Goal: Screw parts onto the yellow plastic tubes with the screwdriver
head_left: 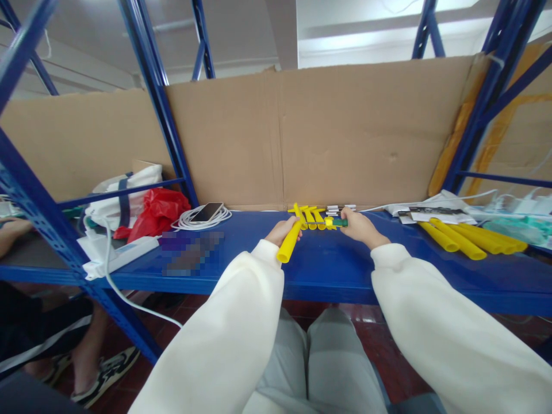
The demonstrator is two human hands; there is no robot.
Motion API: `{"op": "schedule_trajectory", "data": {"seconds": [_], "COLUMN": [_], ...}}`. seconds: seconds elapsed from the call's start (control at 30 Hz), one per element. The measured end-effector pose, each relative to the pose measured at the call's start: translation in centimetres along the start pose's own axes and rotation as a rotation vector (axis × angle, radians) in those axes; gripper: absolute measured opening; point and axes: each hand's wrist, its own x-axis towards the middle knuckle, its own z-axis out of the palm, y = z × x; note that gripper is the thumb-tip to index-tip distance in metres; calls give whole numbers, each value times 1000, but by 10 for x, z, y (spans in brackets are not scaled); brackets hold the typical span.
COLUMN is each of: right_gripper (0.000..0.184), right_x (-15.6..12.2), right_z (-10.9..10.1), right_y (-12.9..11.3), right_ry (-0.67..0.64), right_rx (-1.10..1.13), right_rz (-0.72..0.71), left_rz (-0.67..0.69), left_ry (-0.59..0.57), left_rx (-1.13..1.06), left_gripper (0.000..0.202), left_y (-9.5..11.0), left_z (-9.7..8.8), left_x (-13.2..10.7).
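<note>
My left hand [279, 231] is closed around a yellow tube [288, 247], whose wide round end points toward me and down. Between the fingers of my right hand [361, 227] is the green handle of a screwdriver [340, 222]. Its thin shaft runs left toward the upper part of the tube; whether the tip touches it I cannot make out. Just behind my hands, several yellow parts with crosspieces [318, 216] lie in a row on the blue table [332, 264]. Small white and dark pieces [340, 209] sit at the cardboard's foot.
Several yellow tubes [470, 238] lie at the right beside white packets [444, 210]. On the left are a phone [207, 212] on a coiled white cable [185, 220], a red bag [161, 210] and a power strip [129, 253]. Cardboard [345, 138] walls the back. Another person's hand [12, 233] shows far left.
</note>
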Motion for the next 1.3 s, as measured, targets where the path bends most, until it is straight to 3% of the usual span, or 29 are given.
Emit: {"op": "schedule_trajectory", "data": {"seconds": [0.17,0.37,0.73,0.93,1.2,1.3], "right_gripper": [31,16,31,18,32,32], "right_x": [0,3,-1,0,-5,-5], "right_z": [3,5,2,0,-7,-7], "right_y": [-1,0,-3,-6,-11,-11], "right_ry": [-49,7,-62,5,-119,-105], "right_rx": [0,-7,-86,-140,-168,-156], "right_rz": [-9,-98,-25,-125,9,-1], "left_rz": [19,4,36,57,66,80], "left_ry": [28,34,38,34,43,42], "left_rx": [-24,4,2,2,19,9], "left_gripper": [40,39,33,31,31,32], "left_y": [-1,1,-1,-3,-2,-2], "left_z": [-1,1,2,3,4,4], "left_x": [1,-2,-1,1,-1,-2]}}
